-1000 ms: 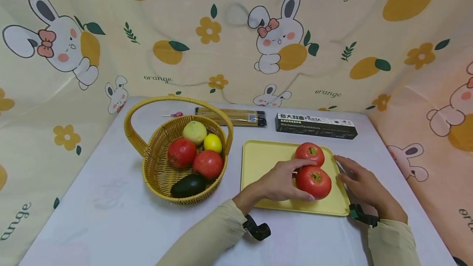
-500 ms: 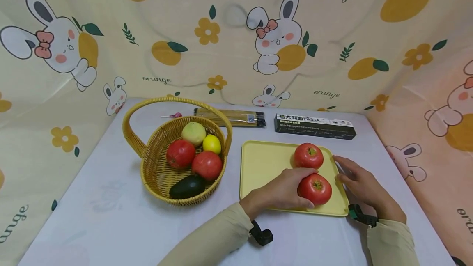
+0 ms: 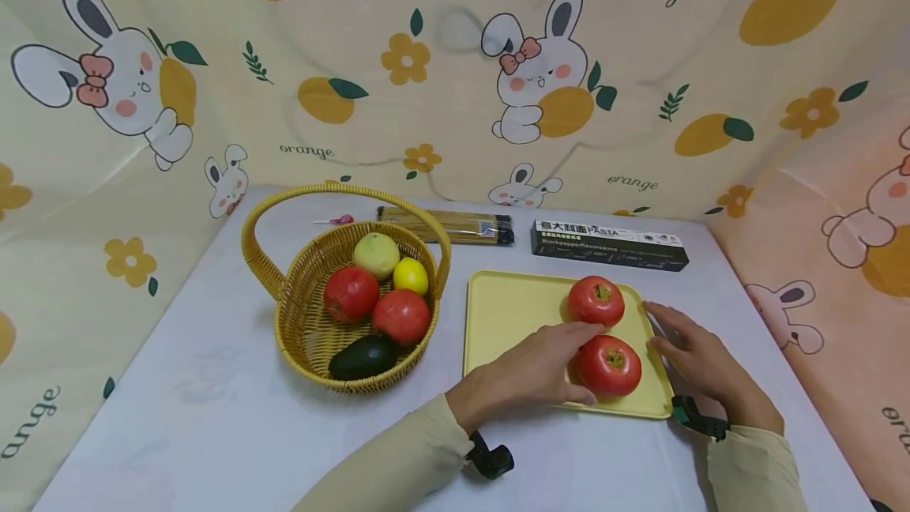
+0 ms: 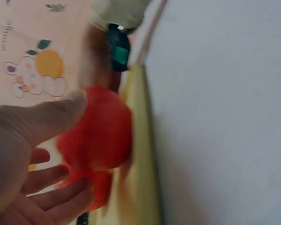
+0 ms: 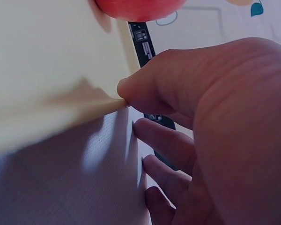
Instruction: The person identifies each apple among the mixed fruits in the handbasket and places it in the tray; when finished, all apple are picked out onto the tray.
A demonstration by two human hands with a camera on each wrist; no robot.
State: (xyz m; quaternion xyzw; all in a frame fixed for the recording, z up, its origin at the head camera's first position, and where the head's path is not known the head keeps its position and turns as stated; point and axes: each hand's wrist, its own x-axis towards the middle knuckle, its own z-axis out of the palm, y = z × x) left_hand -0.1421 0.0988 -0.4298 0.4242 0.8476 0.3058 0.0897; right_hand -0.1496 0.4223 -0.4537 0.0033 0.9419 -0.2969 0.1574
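Note:
Two red tomatoes lie on the yellow tray [image 3: 508, 299] in the head view: a near tomato [image 3: 609, 366] and a far tomato [image 3: 596, 301]. My left hand [image 3: 529, 366] is spread at the left side of the near one, thumb toward me and fingers beyond it. In the left wrist view its thumb [image 4: 68, 110] overlaps this tomato, while the other fingers are loosely bent and apart. Along the tray's right edge rests my right hand [image 3: 700, 354]. Its thumb [image 5: 140, 91] touches the rim in the right wrist view, with the other fingers outside the tray.
Left of the tray stands a wicker basket [image 3: 284, 338] with a tall handle. It holds a pale green fruit [image 3: 377, 256], a lemon [image 3: 411, 276], an avocado [image 3: 364, 358] and two red fruits. Behind are a pasta box [image 3: 610, 246], a noodle pack [image 3: 462, 226] and a lollipop [image 3: 344, 220].
The near tomato has moved toward me, away from the far tomato, with my left hand beside it. My left hand has since drawn slightly left from it. The right hand has stayed at the tray's edge.

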